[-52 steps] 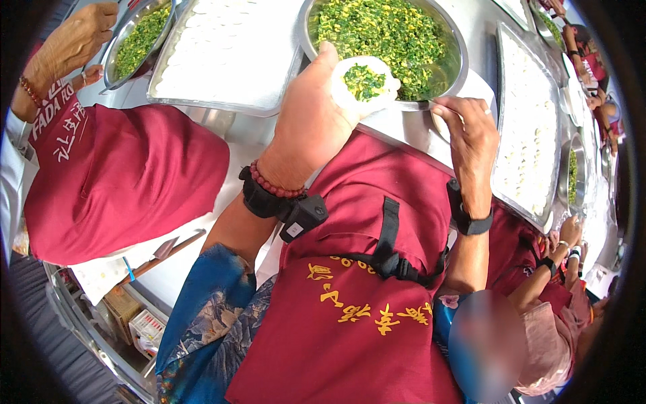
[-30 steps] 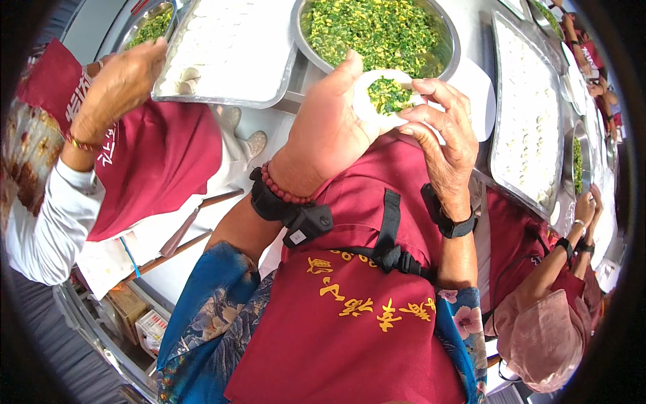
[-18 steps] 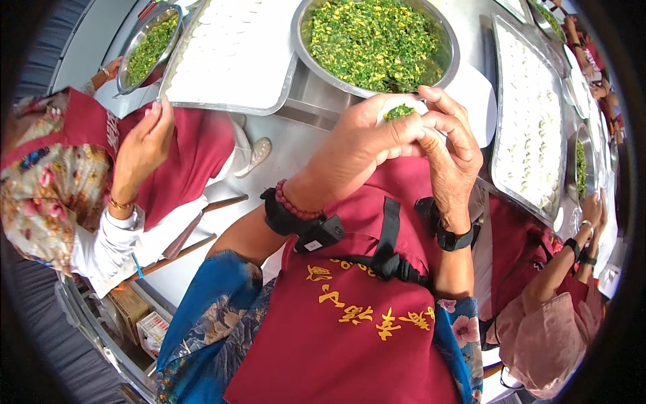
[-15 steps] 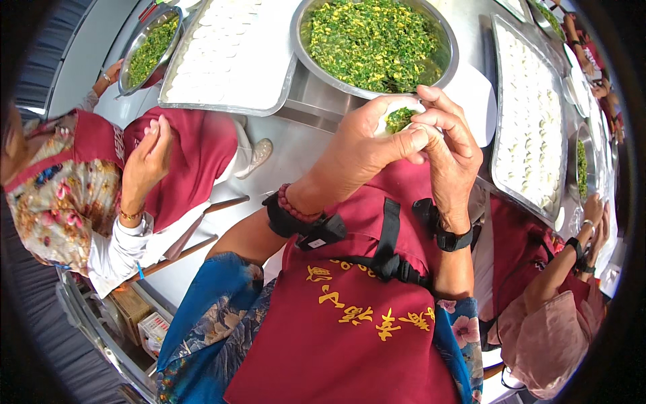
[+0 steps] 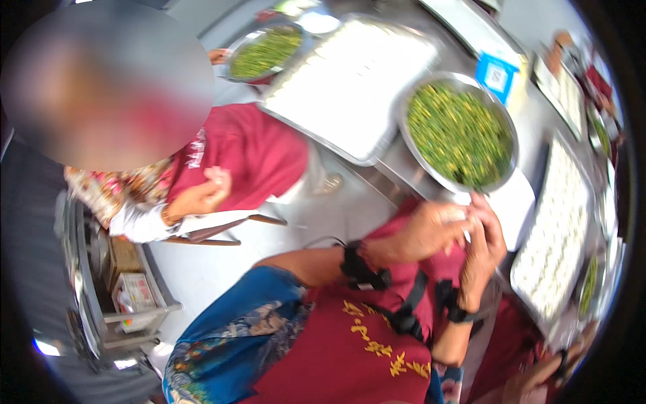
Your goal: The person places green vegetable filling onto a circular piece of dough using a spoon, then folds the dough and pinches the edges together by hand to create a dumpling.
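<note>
My fingers (image 5: 471, 219) on both hands are pinched together around a little dumpling (image 5: 463, 217), left hand (image 5: 431, 232) cupping it from the side and right hand (image 5: 483, 246) pressing in from the other. You can barely see the dumpling, just a pale bit between the fingertips, held up above my red apron (image 5: 350, 350), right by the near edge of the big metal bowl of green filling (image 5: 461, 131).

The trick here, I reckon, is even pressure along the seam and keeping the filling away from the edge so it seals.

Around me: a tray of finished dumplings (image 5: 558, 236) off to my right, a white cloth or paper (image 5: 515, 205) just past my hands, and another big tray (image 5: 350, 87) further along the steel surface (image 5: 350, 202). To my left there's a co-worker in a red apron with a hand (image 5: 202, 195) curled up, plus a second bowl of greens (image 5: 262, 54) beyond them. Pretty crowded, so elbows need watching. The picture is motion-blurred, so finer detail is lost.
</note>
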A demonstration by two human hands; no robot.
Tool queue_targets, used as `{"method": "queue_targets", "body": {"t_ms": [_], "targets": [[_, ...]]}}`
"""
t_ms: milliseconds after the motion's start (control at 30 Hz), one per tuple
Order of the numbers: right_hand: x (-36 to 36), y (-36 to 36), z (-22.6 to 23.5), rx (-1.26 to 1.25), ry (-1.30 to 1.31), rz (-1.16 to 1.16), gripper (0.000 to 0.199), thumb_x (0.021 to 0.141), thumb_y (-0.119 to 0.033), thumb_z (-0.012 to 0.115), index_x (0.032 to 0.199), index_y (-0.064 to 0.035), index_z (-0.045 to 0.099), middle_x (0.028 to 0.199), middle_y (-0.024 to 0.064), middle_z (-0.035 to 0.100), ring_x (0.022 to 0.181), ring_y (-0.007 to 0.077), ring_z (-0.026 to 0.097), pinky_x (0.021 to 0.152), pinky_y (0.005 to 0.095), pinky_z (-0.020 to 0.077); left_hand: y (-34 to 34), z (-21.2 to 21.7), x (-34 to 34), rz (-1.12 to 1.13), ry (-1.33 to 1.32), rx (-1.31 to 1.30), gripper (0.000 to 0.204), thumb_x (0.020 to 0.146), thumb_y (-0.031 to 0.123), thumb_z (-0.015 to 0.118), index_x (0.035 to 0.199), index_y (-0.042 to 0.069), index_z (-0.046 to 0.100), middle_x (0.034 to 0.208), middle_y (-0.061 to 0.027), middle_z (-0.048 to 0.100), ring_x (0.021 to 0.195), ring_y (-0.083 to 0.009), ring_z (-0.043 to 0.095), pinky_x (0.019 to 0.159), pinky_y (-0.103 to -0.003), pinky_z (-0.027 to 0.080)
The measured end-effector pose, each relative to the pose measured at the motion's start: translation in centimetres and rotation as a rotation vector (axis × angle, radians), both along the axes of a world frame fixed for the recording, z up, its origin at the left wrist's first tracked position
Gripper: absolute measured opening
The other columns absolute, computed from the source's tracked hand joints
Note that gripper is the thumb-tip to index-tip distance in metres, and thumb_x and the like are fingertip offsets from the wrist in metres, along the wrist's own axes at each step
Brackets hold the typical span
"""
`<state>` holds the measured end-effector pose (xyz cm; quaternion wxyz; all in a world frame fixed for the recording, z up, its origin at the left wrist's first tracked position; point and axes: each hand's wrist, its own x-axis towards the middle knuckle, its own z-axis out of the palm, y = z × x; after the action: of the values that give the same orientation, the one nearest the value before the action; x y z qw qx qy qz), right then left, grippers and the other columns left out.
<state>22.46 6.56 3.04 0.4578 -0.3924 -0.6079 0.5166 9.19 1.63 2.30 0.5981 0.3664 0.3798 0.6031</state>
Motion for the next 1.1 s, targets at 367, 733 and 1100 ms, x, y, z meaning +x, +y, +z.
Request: {"method": "queue_targets", "body": {"t_ms": [367,733,1100], "targets": [[1.0,-0.9,-0.2,-0.055,0.076,0.023,0.015,0.095,-0.011,0.062,0.102,0.0014,0.064,0.122,0.0151,0.062,0.103,0.0175,0.06,0.087,0.0275,0.048,-1.0,0.7,0.6,0.034,0.138,0.107,0.037,0.101,0.033,0.054,0.113,0.0,0.067,0.068,-0.0037,0.064,0.056,-0.0063,0.06,0.045,-0.02,0.046],[1.4,-2.0,0.2,-0.03,0.051,0.034,0.017,0.095,-0.012,0.062,0.101,0.0032,0.066,0.119,0.0131,0.064,0.095,0.0152,0.059,0.082,0.0268,0.0482,-2.5,1.0,1.5,0.085,0.153,0.088,0.037,0.101,0.033,0.053,0.114,0.001,0.067,0.067,-0.0045,0.066,0.053,-0.0066,0.059,0.044,-0.02,0.045],[0.8,-2.8,1.0,-0.086,0.036,0.023,0.032,0.098,-0.022,0.06,0.118,0.0025,0.061,0.124,0.0132,0.063,0.094,0.0119,0.058,0.077,0.0233,0.0456,-3.4,0.8,1.5,0.107,0.122,0.055,0.033,0.101,0.023,0.053,0.12,-0.003,0.063,0.075,-0.0068,0.065,0.054,-0.0069,0.056,0.047,-0.022,0.043]]}}
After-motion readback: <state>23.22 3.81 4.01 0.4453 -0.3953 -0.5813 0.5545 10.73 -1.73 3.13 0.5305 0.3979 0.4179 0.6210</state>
